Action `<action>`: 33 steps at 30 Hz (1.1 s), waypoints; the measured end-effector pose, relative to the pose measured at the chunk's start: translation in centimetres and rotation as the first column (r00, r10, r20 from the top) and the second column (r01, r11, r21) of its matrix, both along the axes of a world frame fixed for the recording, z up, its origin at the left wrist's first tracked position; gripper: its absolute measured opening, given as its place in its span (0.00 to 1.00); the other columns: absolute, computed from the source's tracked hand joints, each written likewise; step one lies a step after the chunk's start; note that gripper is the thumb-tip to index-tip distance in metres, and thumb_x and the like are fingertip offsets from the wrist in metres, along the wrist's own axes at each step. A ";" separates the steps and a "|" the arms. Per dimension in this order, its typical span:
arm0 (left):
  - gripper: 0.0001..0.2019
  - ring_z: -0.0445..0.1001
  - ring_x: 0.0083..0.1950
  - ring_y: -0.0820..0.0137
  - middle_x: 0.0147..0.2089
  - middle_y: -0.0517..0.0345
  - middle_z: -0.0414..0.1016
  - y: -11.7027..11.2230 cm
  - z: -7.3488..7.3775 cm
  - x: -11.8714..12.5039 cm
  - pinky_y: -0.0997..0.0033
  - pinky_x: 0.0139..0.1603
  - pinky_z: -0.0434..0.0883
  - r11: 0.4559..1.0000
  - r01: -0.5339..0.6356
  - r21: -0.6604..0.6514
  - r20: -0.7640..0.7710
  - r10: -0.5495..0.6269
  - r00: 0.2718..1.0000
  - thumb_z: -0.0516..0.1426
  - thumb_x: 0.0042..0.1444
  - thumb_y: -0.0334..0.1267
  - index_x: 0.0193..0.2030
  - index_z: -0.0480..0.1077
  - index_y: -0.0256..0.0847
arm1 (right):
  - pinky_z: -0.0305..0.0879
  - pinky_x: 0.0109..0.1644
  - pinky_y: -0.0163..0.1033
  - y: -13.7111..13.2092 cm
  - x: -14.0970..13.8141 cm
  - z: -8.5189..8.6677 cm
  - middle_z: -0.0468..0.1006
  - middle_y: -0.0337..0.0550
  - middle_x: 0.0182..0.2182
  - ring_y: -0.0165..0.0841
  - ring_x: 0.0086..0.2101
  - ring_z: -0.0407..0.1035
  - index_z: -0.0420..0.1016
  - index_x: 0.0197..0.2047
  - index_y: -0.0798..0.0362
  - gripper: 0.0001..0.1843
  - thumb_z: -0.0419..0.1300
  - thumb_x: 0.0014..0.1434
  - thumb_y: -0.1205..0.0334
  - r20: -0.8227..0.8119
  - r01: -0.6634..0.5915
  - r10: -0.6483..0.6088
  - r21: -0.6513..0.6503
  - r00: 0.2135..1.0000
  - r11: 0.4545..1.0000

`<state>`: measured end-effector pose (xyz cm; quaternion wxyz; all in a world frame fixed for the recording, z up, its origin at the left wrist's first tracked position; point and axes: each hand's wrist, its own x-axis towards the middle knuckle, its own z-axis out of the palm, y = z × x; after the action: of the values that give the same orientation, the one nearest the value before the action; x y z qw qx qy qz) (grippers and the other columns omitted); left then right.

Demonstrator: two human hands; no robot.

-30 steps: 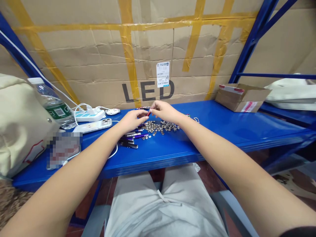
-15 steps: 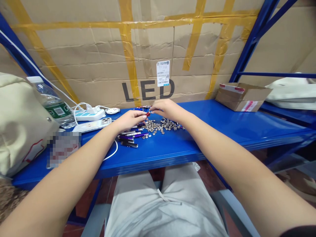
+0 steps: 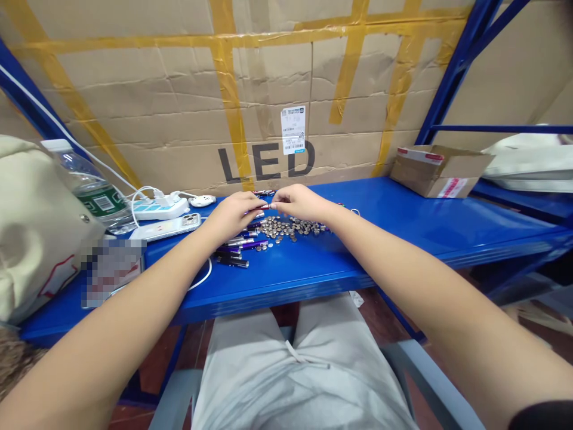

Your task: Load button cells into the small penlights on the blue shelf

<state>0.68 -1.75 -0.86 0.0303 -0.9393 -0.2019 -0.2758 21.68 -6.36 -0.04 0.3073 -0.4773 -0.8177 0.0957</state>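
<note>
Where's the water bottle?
Head view, far left on the blue shelf: the water bottle stands tilted by the beige bag, left of the white power strip.

glossy painted metal shelf (image 3: 403, 227); shiny metal button cells (image 3: 290, 228); creased matt cardboard (image 3: 156, 119); clear plastic bottle (image 3: 89, 188).

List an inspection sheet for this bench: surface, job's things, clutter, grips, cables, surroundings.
Surface: blue metal shelf, glossy.
Job's things: heap of small silver button-shaped discs; dark and purple slim pen-like tubes lying left of it.
Clutter: clear plastic water bottle, phone in clear case, beige cloth bag, small brown cardboard box.
Grips: left hand and right hand pinch one slim tube over the heap.
Cables: white power strip with plugs; white cable loops beside left forearm.
Surroundings: taped brown cardboard sheet printed LED; blue rack posts.
</note>
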 end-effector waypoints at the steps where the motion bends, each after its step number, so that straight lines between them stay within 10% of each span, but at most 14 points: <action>1: 0.15 0.71 0.47 0.64 0.45 0.49 0.75 0.0 0.0 0.0 0.62 0.50 0.67 0.999 -0.002 0.053 -0.005 0.002 1.000 0.49 0.63 0.41 0.49 0.74 0.42 | 0.60 0.35 0.37 0.0 0.0 -0.1 0.74 0.40 0.25 0.30 0.28 0.66 0.73 0.31 0.55 0.11 0.56 0.59 0.58 -0.069 -0.007 0.002 -0.077 0.998 0.997; 7: 0.15 0.71 0.48 0.62 0.45 0.49 0.76 -0.4 0.4 0.1 0.59 0.51 0.64 0.974 -0.115 0.194 -0.021 0.121 0.992 0.50 0.63 0.41 0.49 0.75 0.44 | 0.60 0.31 0.35 -0.1 0.0 -0.2 0.72 0.38 0.23 0.27 0.25 0.64 0.65 0.28 0.53 0.13 0.54 0.63 0.57 -0.291 -0.106 0.013 -0.306 0.957 0.946; 14: 0.15 0.74 0.48 0.63 0.47 0.54 0.78 -0.3 0.7 0.2 0.63 0.52 0.68 0.960 -0.082 -0.267 0.097 0.112 0.989 0.56 0.58 0.45 0.49 0.76 0.44 | 0.56 0.37 0.37 0.3 0.0 0.6 0.73 0.43 0.30 0.32 0.33 0.65 0.68 0.30 0.54 0.13 0.51 0.65 0.59 0.197 -0.017 -0.025 0.207 0.980 0.978; 18: 0.18 0.74 0.50 0.61 0.49 0.54 0.79 -0.4 0.8 0.1 0.61 0.54 0.67 0.905 -0.067 -0.420 0.113 0.126 0.986 0.57 0.56 0.48 0.49 0.76 0.43 | 0.55 0.39 0.37 0.3 0.0 0.6 0.72 0.46 0.33 0.33 0.35 0.64 0.70 0.33 0.55 0.13 0.49 0.65 0.60 0.303 -0.054 -0.034 0.278 0.952 0.959; 25: 0.14 0.74 0.41 0.67 0.40 0.54 0.78 -0.7 0.5 0.3 0.67 0.45 0.69 0.990 -0.020 -0.136 0.221 0.050 0.974 0.57 0.57 0.43 0.46 0.77 0.42 | 0.54 0.37 0.36 0.3 -0.8 -0.3 0.70 0.41 0.27 0.30 0.30 0.61 0.65 0.28 0.54 0.17 0.47 0.66 0.59 0.102 -0.002 -0.028 0.280 0.994 0.960; 33: 0.13 0.74 0.45 0.64 0.42 0.53 0.78 -1.1 0.4 0.4 0.62 0.45 0.66 0.963 -0.170 0.208 0.155 0.140 0.978 0.53 0.62 0.40 0.48 0.76 0.45 | 0.56 0.31 0.34 0.0 -1.7 -0.3 0.66 0.36 0.21 0.26 0.23 0.59 0.65 0.25 0.54 0.20 0.46 0.66 0.57 -0.317 -0.007 -0.023 -0.093 0.948 0.996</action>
<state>1.04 -2.89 -0.45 0.1414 -0.8900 -0.2448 -0.3578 19.95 -6.40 -0.30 0.4130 -0.4726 -0.7502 0.2078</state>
